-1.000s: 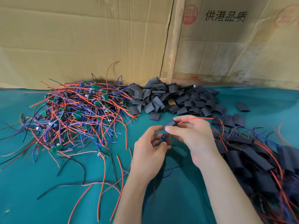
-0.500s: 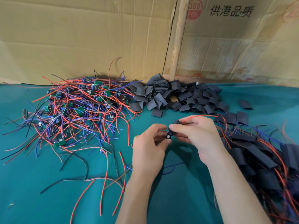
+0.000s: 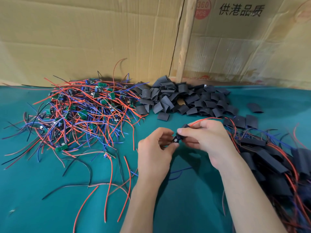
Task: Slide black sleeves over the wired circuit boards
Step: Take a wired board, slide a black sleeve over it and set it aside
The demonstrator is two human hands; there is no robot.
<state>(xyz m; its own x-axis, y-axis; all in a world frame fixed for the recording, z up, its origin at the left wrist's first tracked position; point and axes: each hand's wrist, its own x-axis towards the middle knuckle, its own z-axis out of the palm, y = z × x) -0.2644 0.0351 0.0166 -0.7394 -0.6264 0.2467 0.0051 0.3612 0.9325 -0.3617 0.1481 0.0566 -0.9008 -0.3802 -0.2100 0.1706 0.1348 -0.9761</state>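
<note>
Since a second ago, your hands close in: your left hand (image 3: pixel 155 153) pinches the circuit board's end (image 3: pixel 175 140), your right hand (image 3: pixel 204 137) grips the black sleeve (image 3: pixel 184 127) now covering most of it. Finished sleeved boards (image 3: pixel 269 163): right. Unsleeved wired boards (image 3: pixel 80 111): far left. Loose sleeves (image 3: pixel 181 100): far centre, by the cardboard (image 3: pixel 84 39).

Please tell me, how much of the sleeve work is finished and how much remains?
Done: a heap of sleeved boards with wires lies at the right. In hand: the right hand holds a black sleeve on one wired piece, and the left hand pinches its end. Left: a big tangle of bare green boards with red and blue wires, and a pile of empty sleeves. Much seems to remain.
</note>
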